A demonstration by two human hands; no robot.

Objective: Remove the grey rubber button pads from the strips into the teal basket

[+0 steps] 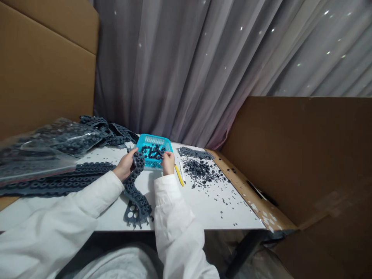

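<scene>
My left hand (125,164) is closed around a dark grey rubber strip (135,190) covered in raised rings and holes. The strip curls over at the top and hangs down to the table, its lower end lying near the front edge. My right hand (167,162) is at the near right side of a blue plastic basket (154,139), its fingertips pinched together. Whatever is between them is too small to make out. Several small black pieces (152,152) lie in the basket, just beyond my hands.
More ringed strips (95,180) and a clear plastic bag (61,135) cover the table's left. Right of the basket are a yellow pen-like tool (179,175), a heap of black bits (200,169) and a flat grey mat (195,152). Cardboard walls (314,155) stand on both sides.
</scene>
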